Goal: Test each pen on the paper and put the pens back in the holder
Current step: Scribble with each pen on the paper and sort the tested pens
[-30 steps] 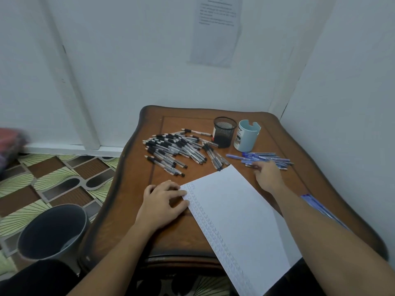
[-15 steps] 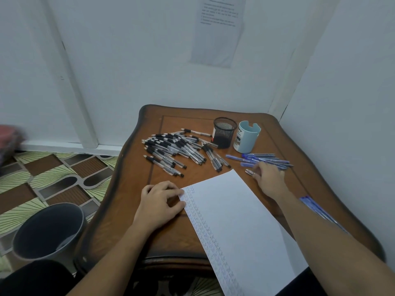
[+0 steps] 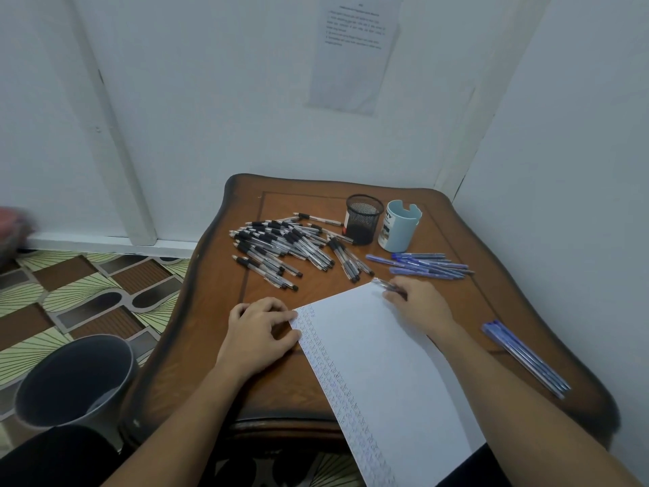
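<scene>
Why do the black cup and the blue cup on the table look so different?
The black mesh holder is dark wire netting you can see through, while the pale blue holder has solid, light walls. The blue one's rim has a notch cut into it, but the black one's rim is a plain ring. The blue one also has big printed letters on its side. Both stand upright, side by side at the far end of the table, with no pens sticking out.

Black mesh holder (image 3: 363,219), pale-blue cup (image 3: 398,226), brown table (image 3: 456,304)

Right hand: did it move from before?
Yes. The right hand pulled back from the blue pens toward the far corner of the paper, holding one pen.
</scene>
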